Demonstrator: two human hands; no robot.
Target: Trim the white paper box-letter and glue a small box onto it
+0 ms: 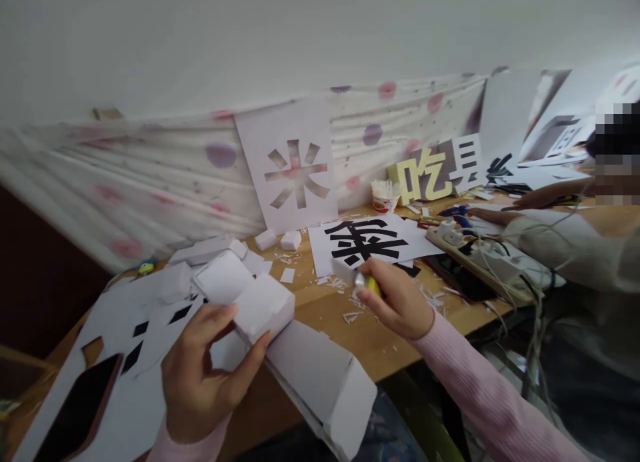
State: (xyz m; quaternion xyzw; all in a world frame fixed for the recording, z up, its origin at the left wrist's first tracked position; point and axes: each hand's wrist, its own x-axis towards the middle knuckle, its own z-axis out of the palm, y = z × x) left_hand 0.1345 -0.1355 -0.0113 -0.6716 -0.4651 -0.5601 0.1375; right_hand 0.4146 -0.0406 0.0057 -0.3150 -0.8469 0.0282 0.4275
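Note:
My left hand point(207, 365) grips a white box-shaped letter piece point(267, 302), its thumb below and fingers on the near end. The piece looks built from folded white board, and a long arm point(320, 362) of it slants toward the lower right. In my right hand point(400, 299) is a short yellow tool with a silvery end point(367, 284), held over the table beside a printed sheet. The tool's tip is blurred, so its exact kind is unclear. The white sheet point(420, 242) bears a large black character.
White scraps litter the wooden table point(345, 329). A phone point(83, 409) lies on a cut sheet at left. A power strip point(480, 259) with cables sits at right, near another person's sleeve point(565, 239). Against the wall stand a cut-out board point(253, 162), a paper cup point(385, 202) and yellow letters point(425, 175).

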